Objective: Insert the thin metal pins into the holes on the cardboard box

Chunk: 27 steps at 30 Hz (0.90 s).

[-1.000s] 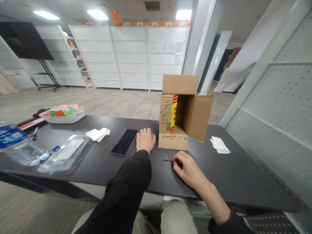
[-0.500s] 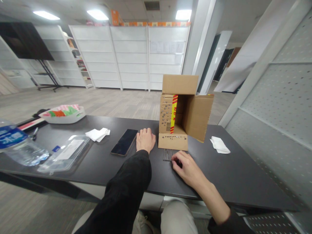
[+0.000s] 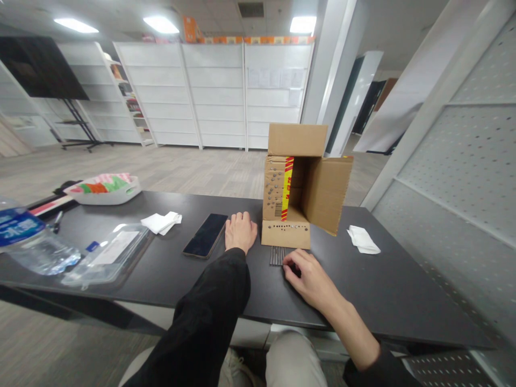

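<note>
Several thin metal nails (image 3: 276,256) lie side by side in a row on the dark table, just in front of the cardboard box (image 3: 276,183). At the right end of that row is my right hand (image 3: 305,273), its thumb and index finger closed in a pinch on a nail; the fingers partly hide it. My left hand (image 3: 241,231) rests palm down on the tabletop, holding nothing, between the phone (image 3: 205,235) and the box. The box stands with its flaps open towards me. Grey round dots mark its left flap, and a line of small holes runs along the lower flap (image 3: 286,235).
A clear plastic case (image 3: 115,255) and a water bottle (image 3: 32,242) lie on the left of the table (image 3: 387,290). Behind them sits a white basket (image 3: 108,196). Crumpled tissues (image 3: 162,222) lie left of the phone, and another tissue (image 3: 363,239) lies at the right. A perforated panel (image 3: 463,177) borders the right side.
</note>
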Available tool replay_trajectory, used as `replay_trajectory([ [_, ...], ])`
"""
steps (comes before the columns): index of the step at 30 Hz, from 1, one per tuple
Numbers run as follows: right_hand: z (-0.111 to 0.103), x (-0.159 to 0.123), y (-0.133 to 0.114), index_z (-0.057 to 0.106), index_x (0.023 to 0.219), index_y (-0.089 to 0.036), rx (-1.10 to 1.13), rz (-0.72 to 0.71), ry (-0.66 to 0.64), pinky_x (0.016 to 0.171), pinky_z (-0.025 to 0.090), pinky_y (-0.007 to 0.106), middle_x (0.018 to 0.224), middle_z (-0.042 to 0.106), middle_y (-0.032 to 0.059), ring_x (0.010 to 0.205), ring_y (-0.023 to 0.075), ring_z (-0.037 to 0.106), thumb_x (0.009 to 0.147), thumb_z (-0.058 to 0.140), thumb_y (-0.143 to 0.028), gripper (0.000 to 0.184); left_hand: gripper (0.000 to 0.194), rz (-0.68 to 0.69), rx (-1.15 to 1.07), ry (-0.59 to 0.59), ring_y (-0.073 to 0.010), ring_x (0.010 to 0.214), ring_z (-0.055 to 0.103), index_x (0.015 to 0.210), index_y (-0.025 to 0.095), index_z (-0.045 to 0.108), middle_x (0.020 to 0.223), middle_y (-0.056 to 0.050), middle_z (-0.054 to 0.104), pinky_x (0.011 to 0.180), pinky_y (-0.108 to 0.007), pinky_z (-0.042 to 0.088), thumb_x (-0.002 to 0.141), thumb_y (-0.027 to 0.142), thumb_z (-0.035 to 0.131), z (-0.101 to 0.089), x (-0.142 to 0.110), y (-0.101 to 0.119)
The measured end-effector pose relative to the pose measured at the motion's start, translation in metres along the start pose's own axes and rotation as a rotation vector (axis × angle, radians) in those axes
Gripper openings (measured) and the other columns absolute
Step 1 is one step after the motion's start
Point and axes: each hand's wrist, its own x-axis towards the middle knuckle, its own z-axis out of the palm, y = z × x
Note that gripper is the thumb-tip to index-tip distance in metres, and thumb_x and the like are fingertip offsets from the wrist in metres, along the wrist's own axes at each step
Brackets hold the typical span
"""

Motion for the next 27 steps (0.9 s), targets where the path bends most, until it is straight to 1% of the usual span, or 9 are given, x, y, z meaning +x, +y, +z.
replay_trajectory([
  [5,0.0006,0.0001,0.0003,0.058,0.087,-0.021,-0.002,0.003,-0.003,0.077,0.043,0.032,0.088,0.06,0.0032,0.085,0.0187,0.056,0.088,0.051,-0.015,0.009,0.019,0.003,0.018,0.002,-0.026,0.105,0.052,0.098,0.019,0.057,0.105,-0.011,0.062,0.088,-0.039,0.037,0.091,0.026,0.041,-0.0005,0.0,0.0003],
  [8,0.001,0.0,-0.0002,0.061,0.093,-0.021,-0.018,0.003,-0.007,0.08,0.044,0.033,0.091,0.061,0.0036,0.087,0.019,0.057,0.09,0.054,-0.018,0.009,0.019,0.009,0.015,0.003,-0.0264,0.104,0.053,0.098,0.019,0.057,0.105,-0.011,0.062,0.088,-0.04,0.038,0.091,0.026,0.041,-0.0008,0.0001,0.0003],
  [13,0.0021,0.0004,-0.0008,0.065,0.102,-0.021,-0.045,0.008,-0.009,0.084,0.046,0.035,0.097,0.062,0.0053,0.09,0.0202,0.059,0.092,0.056,-0.023,0.014,0.019,0.013,0.022,0.016,-0.0265,0.103,0.053,0.097,0.018,0.057,0.103,-0.011,0.062,0.087,-0.04,0.038,0.091,0.025,0.041,-0.0009,0.0001,0.0003],
  [22,0.0043,0.0006,0.0018,0.068,0.102,-0.022,-0.055,-0.02,-0.004,0.083,0.047,0.034,0.094,0.062,0.0053,0.088,0.0193,0.06,0.094,0.053,-0.022,0.017,0.018,0.0,-0.008,-0.002,-0.026,0.105,0.052,0.097,0.019,0.056,0.105,-0.011,0.061,0.089,-0.04,0.037,0.091,0.025,0.041,-0.0014,-0.0002,0.0008],
  [27,0.0037,0.001,0.0006,0.068,0.101,-0.022,-0.052,-0.019,-0.005,0.081,0.048,0.034,0.094,0.062,0.0058,0.087,0.0192,0.06,0.094,0.052,-0.022,0.018,0.018,-0.008,0.01,-0.006,-0.0257,0.105,0.052,0.098,0.02,0.057,0.105,-0.011,0.062,0.089,-0.039,0.037,0.091,0.025,0.041,-0.0027,0.0,0.0014],
])
